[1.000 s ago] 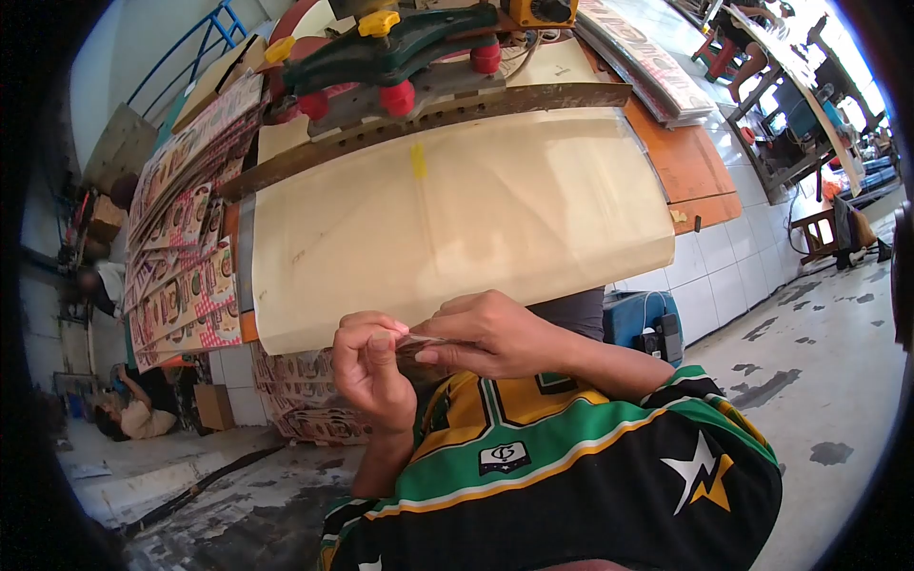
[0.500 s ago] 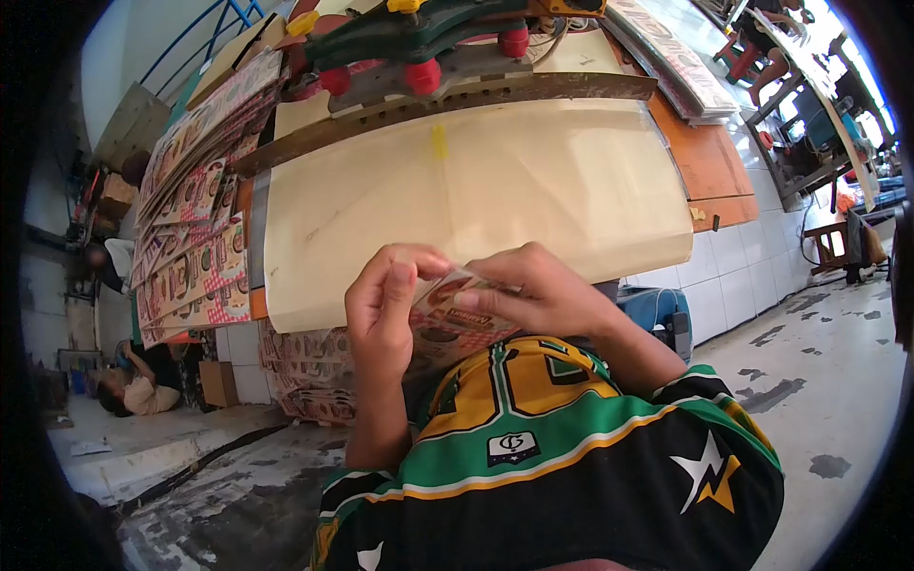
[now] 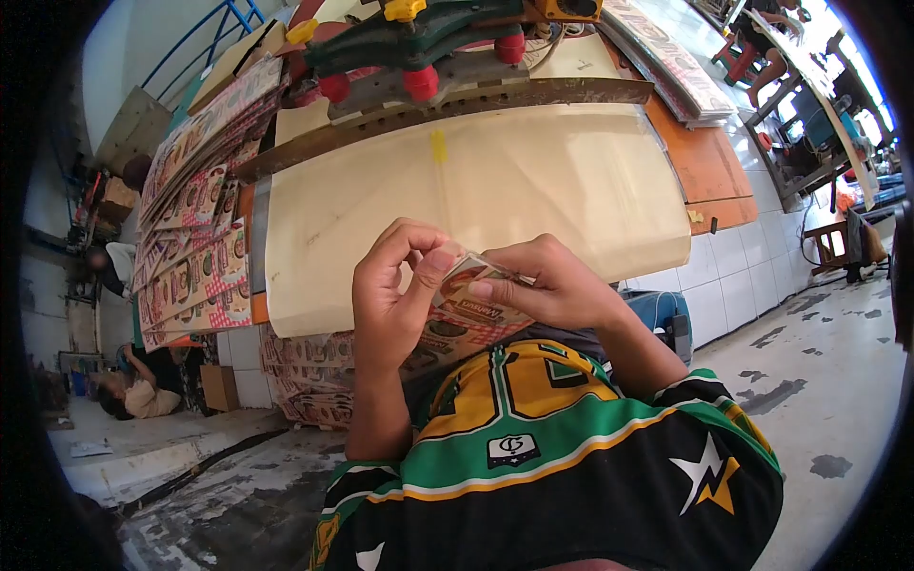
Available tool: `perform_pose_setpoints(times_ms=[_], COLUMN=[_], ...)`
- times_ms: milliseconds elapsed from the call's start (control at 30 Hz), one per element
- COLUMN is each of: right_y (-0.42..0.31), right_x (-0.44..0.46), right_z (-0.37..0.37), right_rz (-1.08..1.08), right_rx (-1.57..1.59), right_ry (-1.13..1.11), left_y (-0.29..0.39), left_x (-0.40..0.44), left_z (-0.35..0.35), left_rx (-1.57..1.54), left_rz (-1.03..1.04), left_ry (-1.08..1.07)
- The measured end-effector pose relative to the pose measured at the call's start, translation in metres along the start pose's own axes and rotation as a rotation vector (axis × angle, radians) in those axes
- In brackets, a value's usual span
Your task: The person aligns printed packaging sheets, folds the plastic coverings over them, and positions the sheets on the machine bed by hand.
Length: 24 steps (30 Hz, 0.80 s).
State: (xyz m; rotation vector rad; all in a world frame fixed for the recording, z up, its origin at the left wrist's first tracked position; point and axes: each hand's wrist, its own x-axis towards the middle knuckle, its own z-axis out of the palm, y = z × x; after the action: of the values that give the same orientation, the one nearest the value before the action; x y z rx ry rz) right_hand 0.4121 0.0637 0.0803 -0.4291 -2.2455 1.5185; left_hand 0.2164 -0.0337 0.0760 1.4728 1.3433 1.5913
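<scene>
A printed plastic-looking sheet (image 3: 481,311) with food pictures and a red checked pattern hangs in front of my body, at the near edge of the table. My left hand (image 3: 398,290) is closed, its thumb and forefinger pinched together at the sheet's top corner. My right hand (image 3: 552,284) grips the same sheet, with the thumb lying flat on its printed face. Both hands are close together, over the near edge of a cream-coloured cover (image 3: 562,181) spread on the table. Whether the sheet is one layer or several, I cannot tell.
Stacks of printed sheets (image 3: 195,276) lie on the left; another stack (image 3: 671,71) is at the back right. Behind the cream cover runs a metal bar (image 3: 571,92), with a green machine frame (image 3: 419,48) on red feet. People sit farther off at both sides.
My left hand has risen slightly, and its thumb has moved up toward the fingertips at the sheet's corner. The sheet's printed face is turned more toward me.
</scene>
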Motion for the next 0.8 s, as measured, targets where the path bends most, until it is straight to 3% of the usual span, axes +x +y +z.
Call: perform_pose_setpoints(times_ms=[333,467,633,800], right_y=[0.006,0.01,0.018,0.023], right_x=[0.001,-0.002,-0.004,-0.005], right_z=[0.005,0.003,0.006,0.006], right_rz=[-0.077,-0.132,-0.41,-0.432], right_rx=[0.008,0.028,0.081,0.093], right_ry=[-0.013,-0.082,-0.217,-0.298], left_y=[0.003,0.005,0.015,0.016], left_x=[0.0,-0.009,-0.029,-0.037], left_z=[0.003,0.003,0.003,0.002], left_rx=[-0.166,-0.189,-0.164,-0.184], left_rz=[-0.128,-0.019,0.016,0.045], left_ry=[-0.176,-0.257,-0.377,-0.421])
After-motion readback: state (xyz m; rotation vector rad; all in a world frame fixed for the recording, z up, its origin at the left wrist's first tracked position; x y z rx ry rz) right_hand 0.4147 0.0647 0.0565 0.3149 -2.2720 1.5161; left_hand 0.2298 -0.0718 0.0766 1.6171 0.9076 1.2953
